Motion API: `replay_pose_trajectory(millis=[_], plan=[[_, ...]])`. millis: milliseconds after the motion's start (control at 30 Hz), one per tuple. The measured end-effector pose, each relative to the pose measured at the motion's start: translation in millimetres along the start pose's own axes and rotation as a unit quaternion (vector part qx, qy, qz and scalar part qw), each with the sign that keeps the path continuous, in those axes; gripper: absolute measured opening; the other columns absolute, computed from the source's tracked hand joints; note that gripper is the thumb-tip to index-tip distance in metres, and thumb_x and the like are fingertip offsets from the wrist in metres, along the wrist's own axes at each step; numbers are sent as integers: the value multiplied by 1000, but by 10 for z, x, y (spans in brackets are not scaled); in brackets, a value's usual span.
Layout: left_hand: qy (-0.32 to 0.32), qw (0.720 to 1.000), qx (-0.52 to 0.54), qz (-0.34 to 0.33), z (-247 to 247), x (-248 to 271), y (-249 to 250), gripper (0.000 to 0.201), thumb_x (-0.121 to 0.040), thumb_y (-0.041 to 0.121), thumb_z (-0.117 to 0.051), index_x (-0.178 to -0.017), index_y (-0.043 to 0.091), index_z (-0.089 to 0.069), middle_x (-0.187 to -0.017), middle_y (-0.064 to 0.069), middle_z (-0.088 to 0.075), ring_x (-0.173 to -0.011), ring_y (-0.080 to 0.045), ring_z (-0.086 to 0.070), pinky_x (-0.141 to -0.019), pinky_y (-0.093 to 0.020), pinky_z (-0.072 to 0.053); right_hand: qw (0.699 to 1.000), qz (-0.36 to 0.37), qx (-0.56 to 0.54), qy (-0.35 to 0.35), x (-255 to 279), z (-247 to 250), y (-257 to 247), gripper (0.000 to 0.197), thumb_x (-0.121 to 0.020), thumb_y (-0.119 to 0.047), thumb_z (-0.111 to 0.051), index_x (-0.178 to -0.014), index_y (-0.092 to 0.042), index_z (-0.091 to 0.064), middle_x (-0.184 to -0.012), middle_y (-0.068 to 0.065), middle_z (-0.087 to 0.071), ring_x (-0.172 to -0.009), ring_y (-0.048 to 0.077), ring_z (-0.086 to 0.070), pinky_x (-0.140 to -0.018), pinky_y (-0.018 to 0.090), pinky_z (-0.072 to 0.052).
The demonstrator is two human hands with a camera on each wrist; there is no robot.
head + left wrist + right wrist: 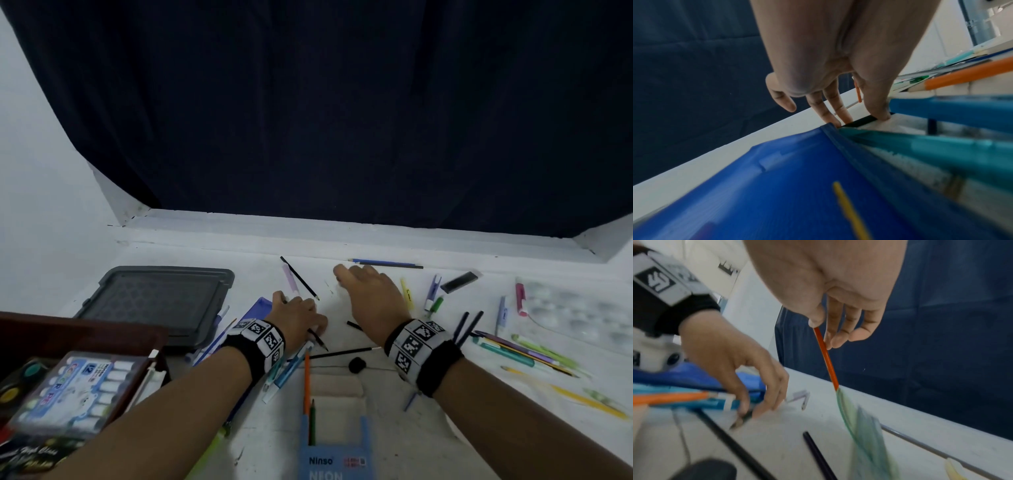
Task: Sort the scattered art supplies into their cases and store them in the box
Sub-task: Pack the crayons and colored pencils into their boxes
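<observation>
My left hand (301, 315) rests low on the white table (342, 308) and pinches a black pencil (320, 342) at its fingertips (760, 408); the left wrist view shows the black pencil (861, 122) under those fingertips. Further forward hovers my right hand (356, 281), whose thumb and fingers (835, 340) pinch a thin red pencil (827, 360) that hangs down; the head view hides it. A blue Ninso case (334, 455) at the near edge holds an orange pencil (307, 380) and a green one. The brown box (85, 339) stands at the near left.
A grey lid (157, 301) lies at the left, and a marker set (78, 387) sits in the box. A blue folder (777, 186) and teal pens (287, 370) lie under my left wrist. Several pens and pencils (524, 353) are scattered at the right. A dark curtain (342, 120) hangs behind.
</observation>
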State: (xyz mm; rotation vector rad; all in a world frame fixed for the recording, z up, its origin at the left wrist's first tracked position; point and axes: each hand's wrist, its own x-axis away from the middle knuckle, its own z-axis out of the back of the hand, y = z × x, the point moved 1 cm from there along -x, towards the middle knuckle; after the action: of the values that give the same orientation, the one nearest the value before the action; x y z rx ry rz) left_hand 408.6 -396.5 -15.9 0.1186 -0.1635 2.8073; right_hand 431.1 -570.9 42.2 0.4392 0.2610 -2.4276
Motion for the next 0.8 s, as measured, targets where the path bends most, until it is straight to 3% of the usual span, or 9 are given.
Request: replay_pose_trajectory(millis=[100,167,333,467,600,700,800], plan=[[1,1000,22,-13,57,12,10,12,-97,25,-53,-102,36,-53,-106,9,-51,-105,-19,-48,-97,-50,-20,991,-24,-53,124,86,170,-49,24,-88,5,-56,-102,-13,-50,-77,1,-56,-70,23,-50,-57,30,-35],[30,997,67,-14,110,24,-15,11,-100,26,-49,-95,37,-48,-100,13,-52,-103,-16,-49,-101,-51,-19,980,-32,-101,169,164,275,-64,7,-100,-5,-47,-99,-12,-47,-74,0,-50,-66,20,-46,-55,31,-40],[111,971,208,-25,321,161,-60,14,-104,25,-42,-91,30,-46,-86,11,-59,-89,-9,-50,-106,-49,-23,973,-58,-127,186,314,420,-36,11,-105,-24,-31,-102,-19,-40,-75,3,-53,-63,20,-49,-54,35,-46],[234,899,371,-11,600,295,-82,5,-101,30,-53,-104,32,-58,-92,17,-65,-92,-10,-58,-98,-42,-37,961,-74,-187,192,421,525,-83,6,-106,-20,-36,-103,-24,-38,-81,1,-59,-66,19,-55,-60,32,-46],[312,830,463,-6,908,506,27,24,-99,18,-57,-119,31,-61,-92,9,-67,-90,-13,-61,-78,-22,-48,900,-133,-371,185,476,607,-139,8,-104,-19,-42,-106,-27,-44,-83,-3,-68,-69,12,-62,-64,29,-50],[319,785,531,5,936,706,115,27,-99,13,-58,-121,29,-62,-91,8,-69,-94,-16,-66,-84,-28,-53,881,-131,-428,156,599,600,-221,13,-105,-18,-42,-116,-25,-45,-80,-1,-69,-66,12,-63,-66,29,-54],[308,758,575,10,827,897,202,29,-98,9,-59,-120,26,-59,-90,4,-72,-91,-19,-68,-84,-34,-54,883,-118,-438,118,746,519,-300,18,-105,-21,-41,-121,-26,-44,-80,0,-69,-69,14,-65,-70,31,-57]])
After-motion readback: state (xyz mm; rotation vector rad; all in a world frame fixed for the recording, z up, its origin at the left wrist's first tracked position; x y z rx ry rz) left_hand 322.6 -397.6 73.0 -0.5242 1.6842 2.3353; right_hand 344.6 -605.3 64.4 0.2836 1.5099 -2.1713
